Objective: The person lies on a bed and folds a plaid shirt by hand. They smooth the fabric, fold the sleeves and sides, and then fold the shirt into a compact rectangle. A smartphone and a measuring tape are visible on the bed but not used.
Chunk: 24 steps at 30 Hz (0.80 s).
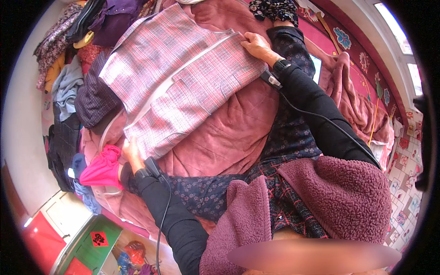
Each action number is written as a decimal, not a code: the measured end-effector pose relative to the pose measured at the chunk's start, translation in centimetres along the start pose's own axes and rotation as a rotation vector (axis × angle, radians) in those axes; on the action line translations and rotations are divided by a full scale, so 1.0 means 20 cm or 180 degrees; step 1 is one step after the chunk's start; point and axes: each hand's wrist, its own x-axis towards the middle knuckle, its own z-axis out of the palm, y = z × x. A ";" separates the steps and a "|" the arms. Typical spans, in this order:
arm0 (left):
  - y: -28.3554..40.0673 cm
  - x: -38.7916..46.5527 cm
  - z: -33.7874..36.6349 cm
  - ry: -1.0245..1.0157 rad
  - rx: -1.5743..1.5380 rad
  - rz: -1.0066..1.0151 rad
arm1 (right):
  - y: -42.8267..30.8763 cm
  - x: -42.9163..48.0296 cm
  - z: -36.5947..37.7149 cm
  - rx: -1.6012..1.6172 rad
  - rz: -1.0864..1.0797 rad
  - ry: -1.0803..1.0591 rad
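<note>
A pink and grey plaid vest (192,79) lies spread out before me on a dusty-pink plush blanket (223,127). Its front is parted, and a strip of pale lining shows between the panels. What look like pocket openings are on the nearer panel. My left hand (133,153) holds the vest's edge at the lower left, its fingertips partly hidden by the cloth. At the far right end, my right hand (257,45) grips the edge of the same panel. Both wrists carry black strapped devices with cables.
My legs in dark floral trousers (206,194) are spread around the vest; one foot wears a bright pink sock (103,168). Piled clothes (96,89) line the left side. A lit screen (315,68) lies beyond my right leg, near a bunched blanket (361,99).
</note>
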 end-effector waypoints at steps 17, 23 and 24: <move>-0.03 -0.05 0.09 0.0533 -0.0102 0.0417 | 0.04 -0.02 -0.01 -0.0249 0.0258 -0.0060; -0.06 -0.33 0.07 0.0126 -0.0688 -0.0677 | 0.04 -0.13 -0.05 -0.0471 0.0348 -0.0734; -0.05 -0.34 0.08 0.0022 -0.0843 -0.0453 | 0.04 -0.14 -0.05 -0.0518 0.0331 -0.0665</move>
